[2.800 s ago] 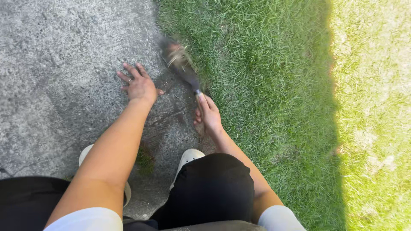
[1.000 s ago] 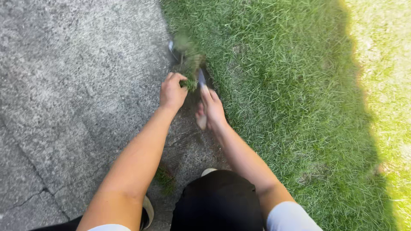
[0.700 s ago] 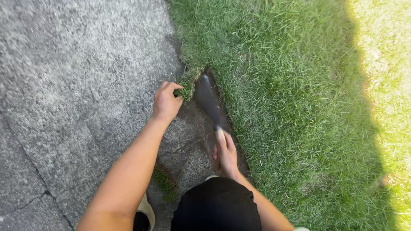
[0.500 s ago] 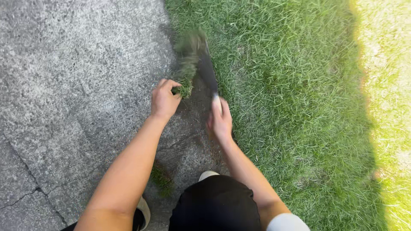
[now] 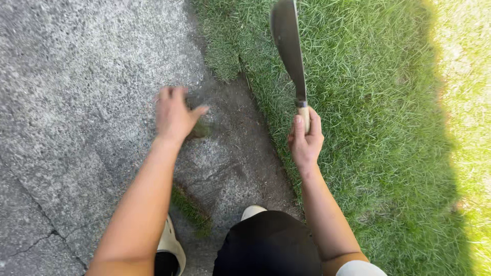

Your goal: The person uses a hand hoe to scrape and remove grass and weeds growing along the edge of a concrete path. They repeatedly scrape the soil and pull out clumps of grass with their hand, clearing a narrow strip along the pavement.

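Right of centre in the frame, the right hand point(image 5: 305, 140) is wrapped tight around the pale wooden handle of a machete point(image 5: 289, 48), fingers folded fully round it, thumb side up. From that grip the blade runs almost straight up the picture, leaning slightly to the upper left, its long axis along the grass edge point(image 5: 266, 122) where lawn point(image 5: 368, 128) meets bare dirt point(image 5: 240, 133); the tip passes out of view at the top. The blade is raised above the turf, not touching it as far as can be seen. Left of centre, the left hand point(image 5: 175, 115) hangs over the concrete point(image 5: 76, 102), fingers spread and loose, blurred, gripping nothing. Just beside its fingertips, toward the lower right, a small grass tuft point(image 5: 200, 131) shows, too blurred to tell whether it lies on the pavement or is in the air, and apart from the hand. So the tuft is nearer the left hand, while the edge lies just left of the right hand and blade. Lower down, a grass strip point(image 5: 190, 209) lies on the concrete beside a pale shoe point(image 5: 171, 245).
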